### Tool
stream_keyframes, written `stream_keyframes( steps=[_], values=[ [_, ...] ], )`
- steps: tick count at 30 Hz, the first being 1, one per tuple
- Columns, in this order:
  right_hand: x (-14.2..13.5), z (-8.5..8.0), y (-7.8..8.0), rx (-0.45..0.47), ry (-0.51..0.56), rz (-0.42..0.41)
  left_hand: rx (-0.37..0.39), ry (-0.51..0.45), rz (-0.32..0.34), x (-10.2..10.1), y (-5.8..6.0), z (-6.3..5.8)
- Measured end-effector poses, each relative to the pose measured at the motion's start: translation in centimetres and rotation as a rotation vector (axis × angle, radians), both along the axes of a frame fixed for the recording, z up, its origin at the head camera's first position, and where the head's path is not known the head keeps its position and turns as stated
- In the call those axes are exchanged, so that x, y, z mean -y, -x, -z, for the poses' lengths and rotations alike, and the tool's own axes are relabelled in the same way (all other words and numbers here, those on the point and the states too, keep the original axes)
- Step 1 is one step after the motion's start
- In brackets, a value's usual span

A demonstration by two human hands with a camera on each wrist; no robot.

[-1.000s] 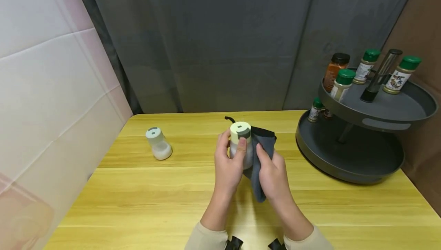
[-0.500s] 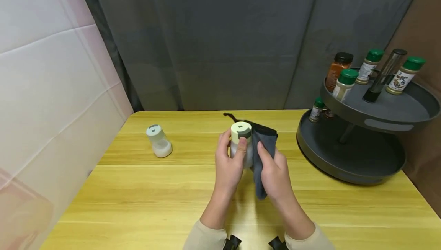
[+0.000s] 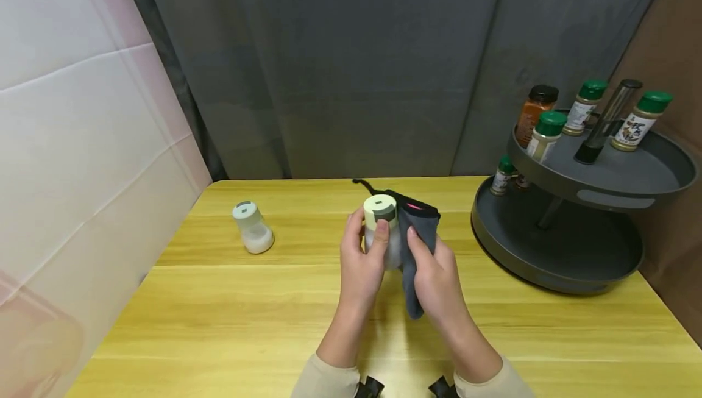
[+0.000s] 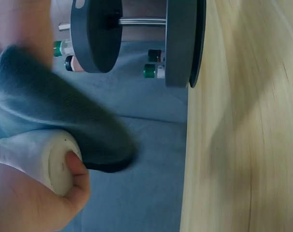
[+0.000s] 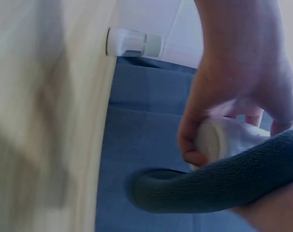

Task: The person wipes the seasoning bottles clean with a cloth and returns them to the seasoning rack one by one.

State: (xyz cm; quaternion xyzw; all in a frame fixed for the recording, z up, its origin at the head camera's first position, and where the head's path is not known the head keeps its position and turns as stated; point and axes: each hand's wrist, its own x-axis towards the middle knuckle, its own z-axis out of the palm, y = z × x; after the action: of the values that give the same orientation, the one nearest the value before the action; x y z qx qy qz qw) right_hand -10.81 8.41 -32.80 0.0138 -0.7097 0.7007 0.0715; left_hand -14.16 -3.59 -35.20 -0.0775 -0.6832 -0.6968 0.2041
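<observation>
My left hand (image 3: 361,267) grips a seasoning shaker (image 3: 379,206) with a pale yellow-green lid, a grey flap and whitish contents. It is held above the table, lid up. Curled fingertips reach under the shaker's base (image 4: 61,164) in the left wrist view. My right hand (image 3: 437,279) pinches a folded grey cloth (image 3: 419,224) with black edging and a dark loop, its thumb on the near face. The cloth lies against the shaker's right side. In the right wrist view the cloth (image 5: 219,191) hides part of the shaker.
A second shaker (image 3: 253,228) with a pale lid stands on the wooden table (image 3: 230,319) at left. On the right is a two-tier dark grey turntable rack (image 3: 559,264). It bears green-capped spice jars (image 3: 584,108) and a black-capped orange jar (image 3: 536,114).
The cloth's black edge and loop have shifted slightly, and a small pink mark now shows on it. The left hand and shaker sit a little further left. Both grips stay the same.
</observation>
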Motion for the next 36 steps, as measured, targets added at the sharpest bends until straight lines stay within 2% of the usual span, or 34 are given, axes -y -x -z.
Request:
stream_keyframes(
  steps=[2, 5, 10, 13, 17, 20, 24, 27, 29, 31, 33, 36],
  values=[
    [-0.1, -0.1, -0.1, -0.048, 0.026, -0.008, 0.003, 0.005, 0.002, 0.0, 0.0, 0.0],
    [0.0, 0.2, -0.2, -0.092, -0.005, -0.004, 0.021, -0.002, 0.006, 0.0, 0.0, 0.0],
    [0.0, 0.8, 0.1, 0.011, -0.118, 0.001, 0.035, -0.006, -0.003, 0.0, 0.0, 0.2],
    [-0.3, 0.4, 0.1, 0.028, -0.084, -0.003, 0.028, 0.018, -0.001, -0.1, 0.0, 0.3],
    [-0.2, -0.4, -0.3, -0.104, -0.026, 0.009, 0.04, 0.032, 0.018, -0.3, 0.0, 0.3],
    [0.2, -0.1, -0.3, -0.142, -0.066, 0.02, 0.054, 0.007, 0.031, -0.3, 0.0, 0.0],
    [0.3, 0.6, 0.0, -0.018, -0.163, 0.013, 0.049, 0.001, 0.019, -0.2, 0.1, -0.5],
    [0.2, 0.3, 0.0, 0.02, -0.161, 0.018, 0.037, 0.035, 0.006, -0.3, 0.2, -0.5],
    [0.1, -0.1, -0.1, -0.021, -0.119, 0.033, 0.042, 0.058, 0.009, -0.4, 0.1, -0.3],
    [0.3, -0.3, -0.3, -0.102, -0.076, 0.044, 0.047, 0.067, 0.022, -0.5, 0.1, -0.1],
    [0.5, -0.2, -0.4, -0.188, -0.082, 0.056, 0.062, 0.058, 0.038, -0.6, 0.0, 0.1],
    [1.0, 0.6, -0.4, -0.24, -0.126, 0.066, 0.079, 0.02, 0.039, -0.6, 0.0, 0.0]
  ],
)
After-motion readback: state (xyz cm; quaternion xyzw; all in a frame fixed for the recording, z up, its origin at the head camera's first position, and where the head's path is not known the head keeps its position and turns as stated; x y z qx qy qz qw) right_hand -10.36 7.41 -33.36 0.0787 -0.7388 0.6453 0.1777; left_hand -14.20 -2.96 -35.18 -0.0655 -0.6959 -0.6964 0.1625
